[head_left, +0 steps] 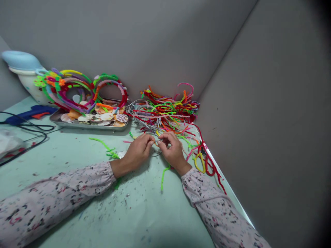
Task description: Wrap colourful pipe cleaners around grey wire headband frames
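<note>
Close together above the table, my left hand (139, 150) and my right hand (172, 150) are both closed in a pinch, fingertips almost meeting. Between them runs a thin grey metal headband (156, 156), its curve partly hidden by the fingers. A short bit of orange pipe cleaner (156, 143) shows at the fingertips against the headband. How it lies around the metal is too small to tell. Green pipe cleaner pieces (111, 151) lie left of my left hand, and another green piece (162, 179) is below my right wrist.
Behind my hands is a heap of colourful pipe cleaners (168, 110) with bare grey headbands (147, 122). A metal tray (90, 126) holds shells and wrapped headbands (111, 81). Scissors (200, 163) lie right. A blue glue gun (28, 114), black cable (38, 137) and lidded bin (29, 77) are left.
</note>
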{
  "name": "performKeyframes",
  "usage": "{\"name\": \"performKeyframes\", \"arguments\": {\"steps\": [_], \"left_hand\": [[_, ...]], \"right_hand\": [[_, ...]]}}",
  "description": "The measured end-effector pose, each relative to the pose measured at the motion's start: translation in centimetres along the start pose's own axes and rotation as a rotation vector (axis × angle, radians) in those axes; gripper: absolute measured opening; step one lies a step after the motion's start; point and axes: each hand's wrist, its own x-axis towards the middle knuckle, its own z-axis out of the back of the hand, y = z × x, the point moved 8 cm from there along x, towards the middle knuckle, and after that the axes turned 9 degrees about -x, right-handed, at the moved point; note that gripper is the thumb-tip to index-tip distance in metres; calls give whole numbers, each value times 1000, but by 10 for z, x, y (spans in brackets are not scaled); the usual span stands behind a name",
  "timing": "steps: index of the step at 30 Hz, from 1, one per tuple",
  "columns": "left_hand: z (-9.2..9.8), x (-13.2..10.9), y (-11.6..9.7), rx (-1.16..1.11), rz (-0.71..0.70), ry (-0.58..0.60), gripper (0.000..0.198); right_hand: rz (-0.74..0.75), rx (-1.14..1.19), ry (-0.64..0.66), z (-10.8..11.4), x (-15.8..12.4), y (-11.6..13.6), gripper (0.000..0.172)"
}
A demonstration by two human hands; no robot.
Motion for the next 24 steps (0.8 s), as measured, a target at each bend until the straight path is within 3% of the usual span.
{"name": "performKeyframes", "arguments": {"steps": [5,17,24], "left_hand": [[2,0,-1,-15,14,-28,14],[-4,0,3,50,-15,36,21],[4,0,0,-47,7,-34,15]], "right_hand": [[-8,9,5,-1,0,-1,7],[24,9,5,-2,-1,-1,8],[-16,10,15,-4,-1,-5,6]]}}
